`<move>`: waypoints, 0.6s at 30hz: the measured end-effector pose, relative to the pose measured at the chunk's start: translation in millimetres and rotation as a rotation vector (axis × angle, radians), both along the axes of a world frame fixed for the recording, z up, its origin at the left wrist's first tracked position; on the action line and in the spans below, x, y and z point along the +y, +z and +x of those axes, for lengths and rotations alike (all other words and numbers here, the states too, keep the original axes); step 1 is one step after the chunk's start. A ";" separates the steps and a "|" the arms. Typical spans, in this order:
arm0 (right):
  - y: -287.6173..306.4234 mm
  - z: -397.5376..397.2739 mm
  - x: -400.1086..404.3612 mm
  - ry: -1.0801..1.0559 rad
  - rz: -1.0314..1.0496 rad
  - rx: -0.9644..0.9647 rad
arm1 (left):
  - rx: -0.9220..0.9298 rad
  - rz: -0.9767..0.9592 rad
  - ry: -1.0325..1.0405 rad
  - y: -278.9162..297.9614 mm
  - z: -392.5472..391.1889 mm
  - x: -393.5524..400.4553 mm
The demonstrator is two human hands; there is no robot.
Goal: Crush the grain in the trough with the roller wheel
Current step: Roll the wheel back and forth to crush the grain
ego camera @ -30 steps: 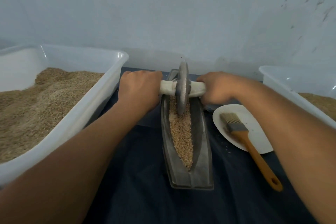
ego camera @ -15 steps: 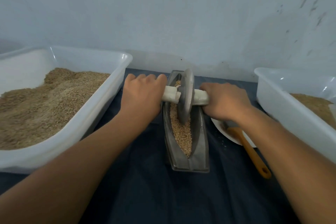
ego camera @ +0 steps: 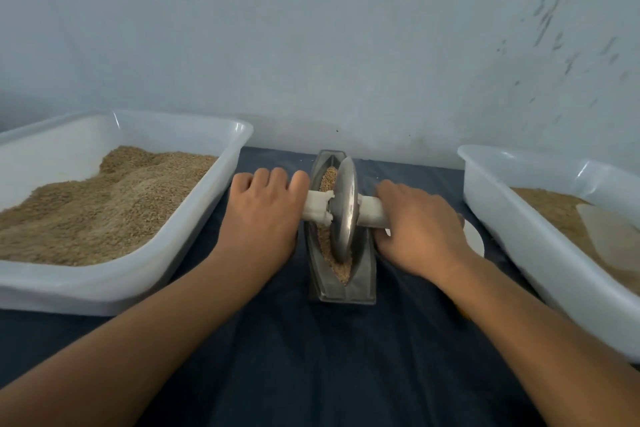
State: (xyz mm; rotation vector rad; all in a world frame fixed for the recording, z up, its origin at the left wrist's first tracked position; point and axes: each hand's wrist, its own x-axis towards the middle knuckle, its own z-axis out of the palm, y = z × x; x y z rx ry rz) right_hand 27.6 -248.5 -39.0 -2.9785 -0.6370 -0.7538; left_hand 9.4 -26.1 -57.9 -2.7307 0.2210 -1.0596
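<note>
The roller wheel (ego camera: 343, 210) is a thick grey metal disc standing on edge in the trough (ego camera: 341, 288), with a pale axle handle (ego camera: 372, 215) running through its hub and sticking out on both sides. It looks heavy and rigid — weight that should do much of the crushing by itself — and its smooth rim would likely skid sideways over loose kernels if tipped. The places to take hold are the two handle stubs, one each side, close to the disc so it stays upright.

That is where the hands are. The left hand (ego camera: 265, 215) lies over the left stub, knuckles up and fingers curled down over it; the right hand (ego camera: 420, 229) wraps the right stub in the same way. The fingertips are hidden below the handle, so how tightly they close I cannot tell.

The trough is a narrow, boat-shaped dark metal channel lying lengthwise away from the person on a dark blue cloth (ego camera: 311, 357), between two white plastic tubs. The grain (ego camera: 325, 243) in it is tan, dry and loose — small hard kernels that will probably scatter or creep up the sloped sides under pressure. The wheel sits about mid-trough, with grain showing both beyond it and at the near point.

The left tub (ego camera: 221, 204) holds a heaped mound of similar grain; the right tub (ego camera: 491, 218) holds a shallower layer. A white plate (ego camera: 474, 239) peeks out behind the right wrist.
</note>
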 end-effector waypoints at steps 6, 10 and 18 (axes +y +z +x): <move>-5.0 -13.6 4.2 -0.039 -0.030 -0.158 | -0.059 0.017 0.006 -6.1 -14.4 2.3; -11.2 -20.9 3.1 -0.028 0.078 -0.213 | -0.137 0.003 -0.018 -9.5 -20.3 0.4; -13.7 -9.4 0.5 -0.021 0.074 -0.161 | -0.144 -0.041 -0.049 -8.7 -8.7 0.3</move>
